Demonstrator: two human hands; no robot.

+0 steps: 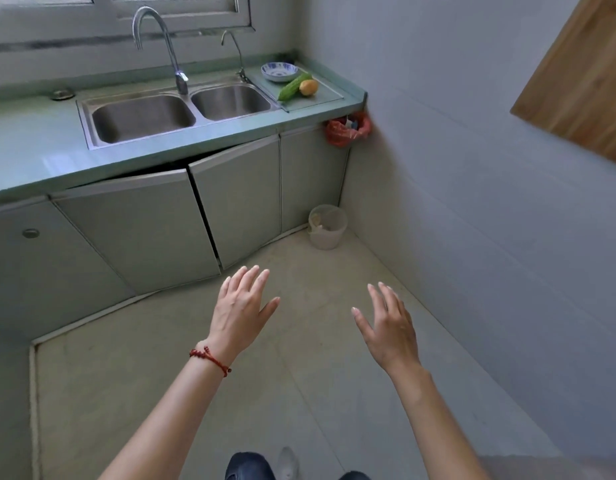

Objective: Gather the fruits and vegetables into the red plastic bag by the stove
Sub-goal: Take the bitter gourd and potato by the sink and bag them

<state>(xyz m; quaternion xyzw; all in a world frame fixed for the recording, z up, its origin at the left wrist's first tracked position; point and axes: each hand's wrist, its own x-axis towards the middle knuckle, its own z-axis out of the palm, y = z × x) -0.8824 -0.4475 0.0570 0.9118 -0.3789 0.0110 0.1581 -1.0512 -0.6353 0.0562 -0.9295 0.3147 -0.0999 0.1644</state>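
A green bitter gourd and a yellow-orange fruit lie side by side on a glass board at the counter's right end. A red plastic bag hangs just below that corner of the counter, with something blue and white showing inside. My left hand, with a red string bracelet on the wrist, and my right hand are both stretched out over the floor, fingers spread and holding nothing. They are far from the produce and the bag.
A blue-patterned white bowl sits behind the gourd. A double steel sink with a tall faucet fills the green counter. One cabinet door stands ajar. A pale waste bin stands in the floor corner. The wall runs along the right.
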